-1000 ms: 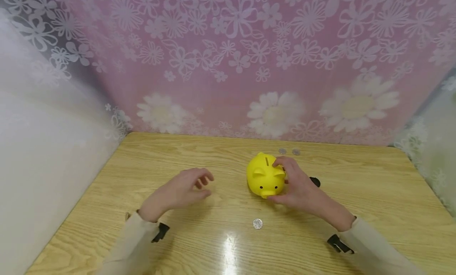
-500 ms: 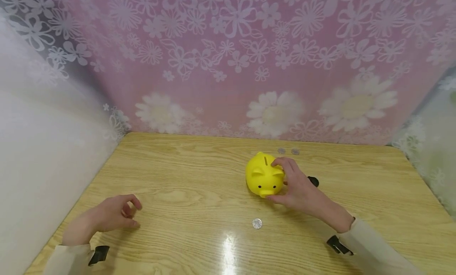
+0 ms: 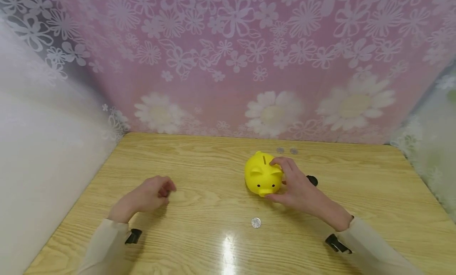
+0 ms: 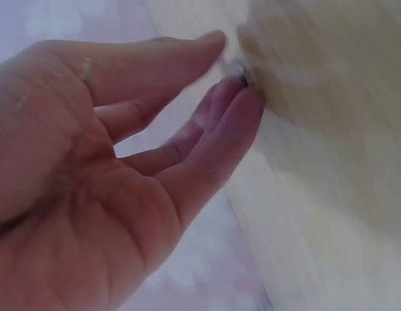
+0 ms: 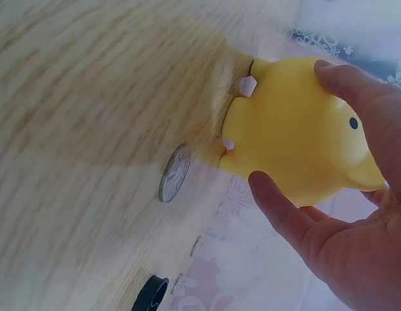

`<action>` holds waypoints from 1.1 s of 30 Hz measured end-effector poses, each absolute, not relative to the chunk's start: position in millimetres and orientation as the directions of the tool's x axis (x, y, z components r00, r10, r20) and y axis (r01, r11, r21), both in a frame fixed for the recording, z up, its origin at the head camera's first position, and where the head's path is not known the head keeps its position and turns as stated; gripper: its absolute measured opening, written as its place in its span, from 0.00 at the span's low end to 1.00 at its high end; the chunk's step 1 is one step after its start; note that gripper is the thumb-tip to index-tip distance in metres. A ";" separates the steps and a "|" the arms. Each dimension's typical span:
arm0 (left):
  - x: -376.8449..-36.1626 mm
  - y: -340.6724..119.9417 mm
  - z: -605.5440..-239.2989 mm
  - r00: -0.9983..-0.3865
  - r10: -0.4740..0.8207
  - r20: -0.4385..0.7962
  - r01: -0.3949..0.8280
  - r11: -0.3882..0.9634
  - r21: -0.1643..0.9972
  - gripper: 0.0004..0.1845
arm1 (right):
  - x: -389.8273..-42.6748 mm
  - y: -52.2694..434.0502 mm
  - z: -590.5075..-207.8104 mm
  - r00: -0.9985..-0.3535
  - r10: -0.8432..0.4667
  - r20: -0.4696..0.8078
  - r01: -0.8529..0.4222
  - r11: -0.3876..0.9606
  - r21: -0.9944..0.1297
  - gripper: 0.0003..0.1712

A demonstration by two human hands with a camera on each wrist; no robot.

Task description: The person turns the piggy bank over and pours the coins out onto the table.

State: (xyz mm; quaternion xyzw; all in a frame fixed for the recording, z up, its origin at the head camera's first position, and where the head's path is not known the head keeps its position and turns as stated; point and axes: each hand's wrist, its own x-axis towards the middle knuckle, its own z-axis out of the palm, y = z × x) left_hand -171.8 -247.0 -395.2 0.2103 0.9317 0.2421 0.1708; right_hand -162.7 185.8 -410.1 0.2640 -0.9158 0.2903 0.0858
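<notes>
Your left hand (image 3: 151, 195) has come back in toward the yellow plastic pig-shaped money box (image 3: 262, 174) since half a second ago, when it sat far out by the near left corner of the light wood-grain tabletop (image 3: 199, 164); it is still well apart from the pig, on the side of the pig's snout that faces your left. Your right hand (image 3: 297, 186) has stayed where it was, and the pig has barely shifted.

Your right hand's grip is closed on the pig: the fingers curl over its back just beside the coin slot, and the thumb presses in under the snout. The right wrist view shows the same hold, thumb (image 5: 281, 207) on the pig's (image 5: 297, 129) underside and a fingertip on top near the eye. The pig stands on the tabletop, snout pointing toward you.

Your left hand hovers low over the wood with its fingers loosely curled. In the left wrist view the fingertips (image 4: 242, 97) close together, and something small and dark seems to sit between them, but the picture is too blurred to tell whether the grip holds anything.

A silver round coin (image 3: 256, 222) lies flat in front of the pig, near it on your side. Two more small silver coins (image 3: 286, 151) lie side by side just behind the pig, toward the pink flowered backdrop (image 3: 249, 61). A small black round object (image 3: 313, 180) lies beside the pig, partly hidden behind your right hand.
</notes>
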 end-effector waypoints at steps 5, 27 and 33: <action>-185.0 -185.9 -391.3 -0.783 0.578 -0.230 0.365 0.726 0.582 0.17 | -162.6 182.8 -408.4 -0.849 -0.431 0.307 -0.529 0.678 -0.510 0.49; -188.2 -150.8 -400.9 -0.783 0.611 -0.118 0.419 0.658 0.625 0.16 | -159.0 192.3 -398.0 -0.887 -0.406 0.221 -0.444 0.615 -0.652 0.42; -185.6 -164.7 -400.2 -0.799 0.596 -0.086 0.412 0.645 0.643 0.14 | -155.4 246.0 -397.3 -0.906 -0.346 0.245 -0.424 0.744 -0.517 0.20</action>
